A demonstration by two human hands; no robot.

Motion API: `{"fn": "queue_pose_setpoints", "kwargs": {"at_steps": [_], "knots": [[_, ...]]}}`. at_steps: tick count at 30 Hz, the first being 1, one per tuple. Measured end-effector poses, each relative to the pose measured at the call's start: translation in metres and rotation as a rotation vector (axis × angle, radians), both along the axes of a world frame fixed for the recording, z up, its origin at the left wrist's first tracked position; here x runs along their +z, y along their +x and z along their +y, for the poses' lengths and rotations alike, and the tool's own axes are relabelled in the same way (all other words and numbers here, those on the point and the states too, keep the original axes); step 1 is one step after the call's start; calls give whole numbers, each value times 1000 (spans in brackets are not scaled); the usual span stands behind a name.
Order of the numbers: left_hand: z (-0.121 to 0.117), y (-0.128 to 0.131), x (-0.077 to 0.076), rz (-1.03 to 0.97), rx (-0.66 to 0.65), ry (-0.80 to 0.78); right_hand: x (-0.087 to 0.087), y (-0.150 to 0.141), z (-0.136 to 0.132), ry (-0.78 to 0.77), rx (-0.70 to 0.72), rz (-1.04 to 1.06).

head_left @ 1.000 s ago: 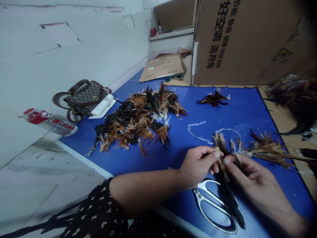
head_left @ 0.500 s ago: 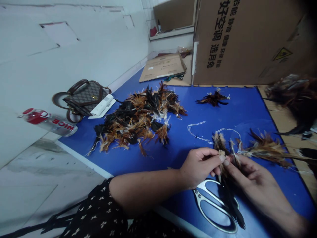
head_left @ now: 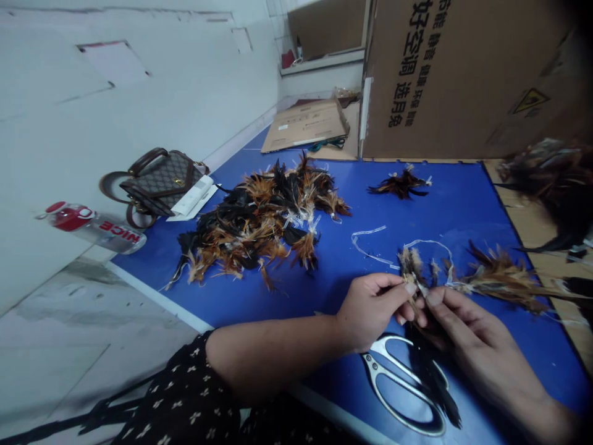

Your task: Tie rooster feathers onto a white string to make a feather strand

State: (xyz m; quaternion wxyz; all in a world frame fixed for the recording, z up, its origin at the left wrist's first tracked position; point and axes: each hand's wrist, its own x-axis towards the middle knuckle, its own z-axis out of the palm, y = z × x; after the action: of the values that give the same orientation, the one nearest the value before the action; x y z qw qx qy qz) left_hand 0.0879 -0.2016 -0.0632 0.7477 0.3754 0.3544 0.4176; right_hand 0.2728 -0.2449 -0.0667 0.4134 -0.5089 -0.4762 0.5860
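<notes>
The left hand [head_left: 370,309] and right hand [head_left: 482,337], about equally near, each pinch the feathers [head_left: 430,368] in a fingertip grip between them, dark ends trailing toward five o'clock over the scissors [head_left: 370,362].

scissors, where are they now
In the head view, the scissors lie on the blue table, lower right of centre, below the left hand and partly hidden by black feathers.
</notes>
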Motion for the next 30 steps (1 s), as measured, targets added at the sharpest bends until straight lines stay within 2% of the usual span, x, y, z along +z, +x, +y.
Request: {"fn": "queue_pose_setpoints", "kwargs": {"at_steps": [11,13,16,21,26,30], "knots": [[7,-4,3,-27,-22,19,-1,1,0,6,67,-145],[16,-9,7,-80,38,20,-1,3,-2,12,52,-159],[32,-21,17,-90,195,46,-1,6,-3,9,28,-188],[47,-37,29,57,486,259,-1,15,0,63,-47,-265],[52,-45,35,59,553,422,13,20,5,100,-205,-247],[53,-48,43,-43,550,464,24,20,4,201,-201,-448]]}}
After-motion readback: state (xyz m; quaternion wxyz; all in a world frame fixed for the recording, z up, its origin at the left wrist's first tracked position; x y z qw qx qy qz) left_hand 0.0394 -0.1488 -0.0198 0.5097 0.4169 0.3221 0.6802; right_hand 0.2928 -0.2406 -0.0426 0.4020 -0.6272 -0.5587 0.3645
